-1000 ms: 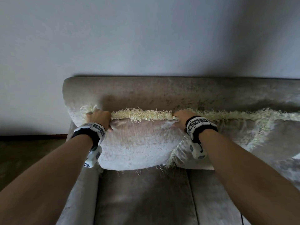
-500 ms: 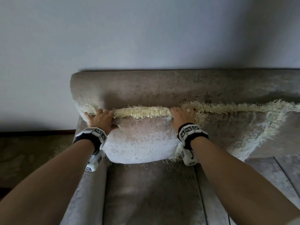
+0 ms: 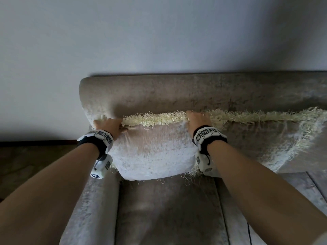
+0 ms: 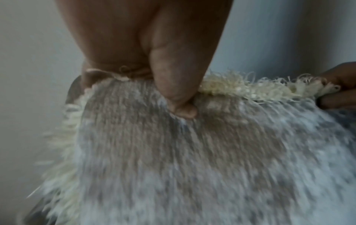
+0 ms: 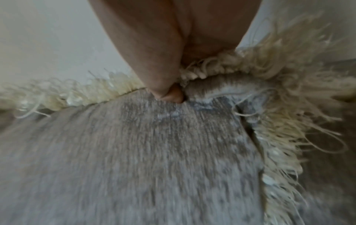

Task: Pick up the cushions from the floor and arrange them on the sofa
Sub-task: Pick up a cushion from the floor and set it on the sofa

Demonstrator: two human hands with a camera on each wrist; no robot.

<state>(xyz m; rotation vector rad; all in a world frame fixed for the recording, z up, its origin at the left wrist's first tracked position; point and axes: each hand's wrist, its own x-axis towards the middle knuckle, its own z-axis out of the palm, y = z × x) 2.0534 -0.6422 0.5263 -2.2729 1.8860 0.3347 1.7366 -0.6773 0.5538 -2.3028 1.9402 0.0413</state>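
A pale grey velvet cushion (image 3: pixel 154 152) with a cream fringe stands upright against the backrest at the left end of the grey sofa (image 3: pixel 177 92). My left hand (image 3: pixel 109 126) grips its top left corner, thumb pressed into the front face (image 4: pixel 181 106). My right hand (image 3: pixel 195 119) grips its top right corner, thumb on the fabric (image 5: pixel 171 95). A second fringed cushion (image 3: pixel 265 138) leans against the backrest just right of it, the fringes touching. The fingers behind the cushion are hidden.
The sofa's left armrest (image 3: pixel 92 206) runs beneath my left forearm. Seat cushions (image 3: pixel 168 214) lie below the held cushion. A plain wall (image 3: pixel 159 36) rises behind the sofa, and dark floor (image 3: pixel 31 161) shows at the left.
The cushion and both hands have held their place against the backrest; the view has shifted slightly, with the sofa sitting further right in the frame.
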